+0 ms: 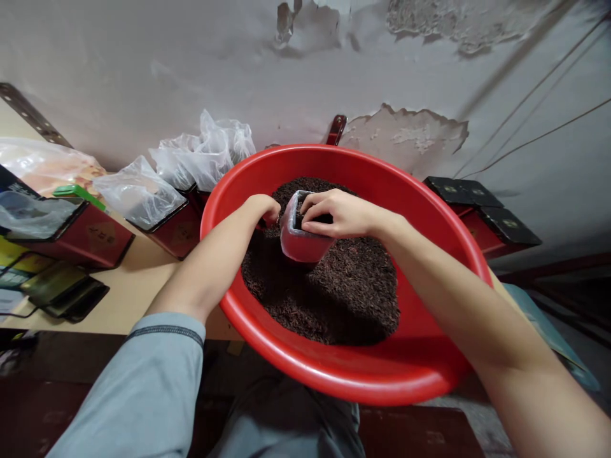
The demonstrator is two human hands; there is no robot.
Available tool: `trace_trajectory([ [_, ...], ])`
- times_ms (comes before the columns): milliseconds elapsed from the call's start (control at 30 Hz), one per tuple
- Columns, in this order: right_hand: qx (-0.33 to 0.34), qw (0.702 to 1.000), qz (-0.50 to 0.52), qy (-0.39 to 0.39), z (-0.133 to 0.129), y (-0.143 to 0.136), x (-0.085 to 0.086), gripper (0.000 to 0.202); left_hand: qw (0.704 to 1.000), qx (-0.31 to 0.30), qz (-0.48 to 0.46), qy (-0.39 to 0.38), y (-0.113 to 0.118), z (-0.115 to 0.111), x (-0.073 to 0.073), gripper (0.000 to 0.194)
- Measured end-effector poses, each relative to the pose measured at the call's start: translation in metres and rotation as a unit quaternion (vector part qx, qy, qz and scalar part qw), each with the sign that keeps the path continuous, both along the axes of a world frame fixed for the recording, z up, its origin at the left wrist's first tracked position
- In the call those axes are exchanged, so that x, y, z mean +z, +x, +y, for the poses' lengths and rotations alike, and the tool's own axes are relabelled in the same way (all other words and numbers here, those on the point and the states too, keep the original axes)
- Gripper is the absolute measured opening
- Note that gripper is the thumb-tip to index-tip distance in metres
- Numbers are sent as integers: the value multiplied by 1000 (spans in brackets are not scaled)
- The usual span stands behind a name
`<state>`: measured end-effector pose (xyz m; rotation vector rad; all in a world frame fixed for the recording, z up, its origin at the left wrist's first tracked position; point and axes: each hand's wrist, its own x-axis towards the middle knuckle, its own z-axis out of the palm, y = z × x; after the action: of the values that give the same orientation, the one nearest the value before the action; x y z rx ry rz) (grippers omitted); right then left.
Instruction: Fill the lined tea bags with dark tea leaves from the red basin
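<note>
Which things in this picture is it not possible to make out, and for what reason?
All in the head view:
Right hand, fingertips: hidden inside the plastic-lined box.
Left hand, fingertips: curled out of sight, so any grip is unclear.
Red tin, lettering: too small and blurred.
Yellow-green package: cut off by the left edge.

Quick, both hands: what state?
Left hand: curled beside the reddish, plastic-lined, boxy container; grip can't be told.
Right hand: fingertips hidden inside it; grip can't be told.

Thin cables (548, 133) run along the peeling wall (191, 70).
</note>
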<state>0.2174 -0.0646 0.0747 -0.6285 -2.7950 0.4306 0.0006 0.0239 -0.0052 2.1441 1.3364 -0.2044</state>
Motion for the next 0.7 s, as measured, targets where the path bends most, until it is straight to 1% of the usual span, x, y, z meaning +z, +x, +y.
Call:
trace_trajectory([
  [67,-3,1000,21,-22,-7,6,11,24,999,25,39,-13,-3,0,17,17],
  [133,-33,998,52,-26,-11,16,19,24,996,45,71,15,-8,-2,39,28],
  [200,-100,992,77,-11,-12,32,18,27,991,53,94,83,-11,-6,61,36],
  [267,-185,979,80,6,-6,51,5,32,979,43,86,180,-7,-14,78,38],
  [300,-228,971,67,10,-1,62,-5,35,970,34,64,231,-3,-21,84,38],
  [367,-316,949,10,-9,10,81,-34,44,951,-4,4,308,11,-35,91,37],
  [400,-364,930,-30,-32,16,89,-51,50,944,-32,-22,326,20,-43,92,37],
  [433,-417,905,-68,-60,20,95,-68,56,941,-60,-39,331,28,-49,92,36],
  [467,-462,876,-105,-94,23,99,-85,60,940,-87,-49,327,36,-55,90,36],
  [500,-493,851,-133,-125,25,101,-102,63,940,-109,-55,318,42,-58,88,36],
  [533,-520,825,-156,-157,24,100,-118,67,941,-127,-60,309,47,-61,86,36],
  [600,-549,787,-183,-215,18,91,-145,74,939,-150,-77,298,52,-62,80,37],
  [667,-564,762,-190,-255,8,76,-163,81,933,-169,-113,296,51,-59,77,42],
  [700,-567,760,-183,-259,2,67,-169,84,929,-176,-139,293,49,-58,75,44],
])
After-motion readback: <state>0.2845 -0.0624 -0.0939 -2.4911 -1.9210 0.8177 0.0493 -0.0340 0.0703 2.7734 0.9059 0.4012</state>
